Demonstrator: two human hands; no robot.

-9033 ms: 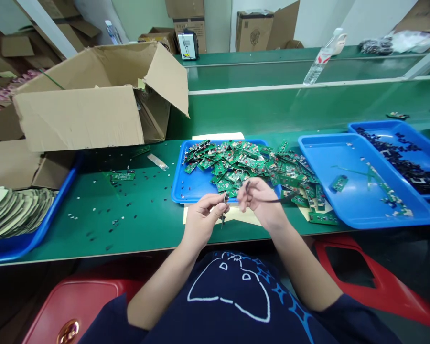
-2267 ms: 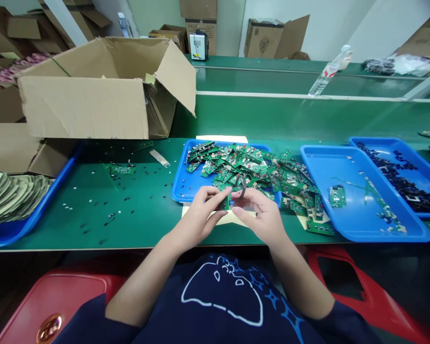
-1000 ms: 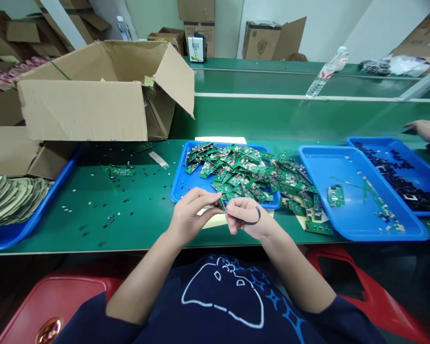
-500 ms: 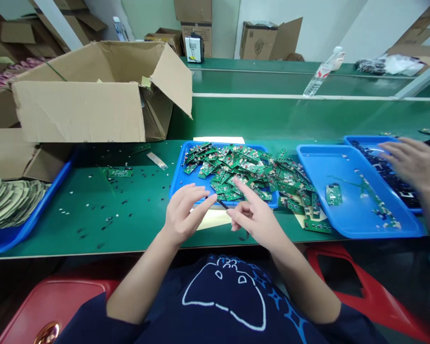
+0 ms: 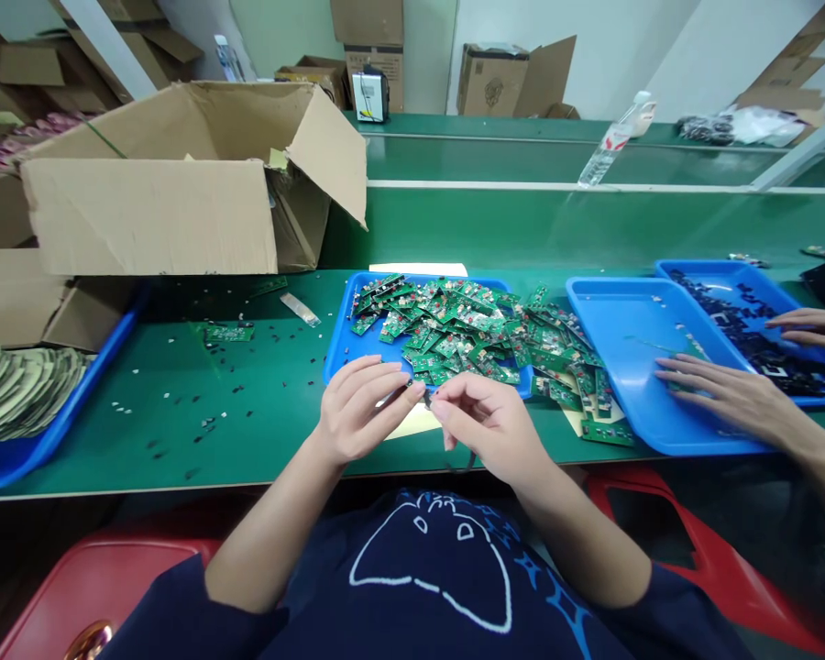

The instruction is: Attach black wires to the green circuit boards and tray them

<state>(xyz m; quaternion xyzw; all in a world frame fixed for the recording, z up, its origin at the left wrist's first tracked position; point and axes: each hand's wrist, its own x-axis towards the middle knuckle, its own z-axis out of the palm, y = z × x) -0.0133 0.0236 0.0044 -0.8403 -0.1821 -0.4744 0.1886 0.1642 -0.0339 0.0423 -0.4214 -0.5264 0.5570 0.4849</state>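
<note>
Close together at the front edge of a blue tray point(image 5: 336, 353), my two hands meet over the bench. My left hand point(image 5: 364, 408) pinches a small dark piece, mostly hidden by the fingers. Thumb and fingertips of my right hand point(image 5: 488, 422) are closed on a thin dark strip point(image 5: 462, 466), whose tail hangs below the palm. Green circuit boards point(image 5: 454, 321) lie heaped in the tray and spill over its right side. Pale yellow paper point(image 5: 412, 422) shows beneath my hands.
Another person's hands reach over the right trays, one over the near blue tray point(image 5: 591, 321), one at the tray of black parts point(image 5: 763, 330). A large cardboard box point(image 5: 151, 215) stands back left. Small black and white bits dot the green bench point(image 5: 268, 367). A bottle point(image 5: 611, 147) leans behind.
My right index finger has curled in, and my fingertips are closer together. The other person's second hand has come over the near right tray, covering the loose board there.
</note>
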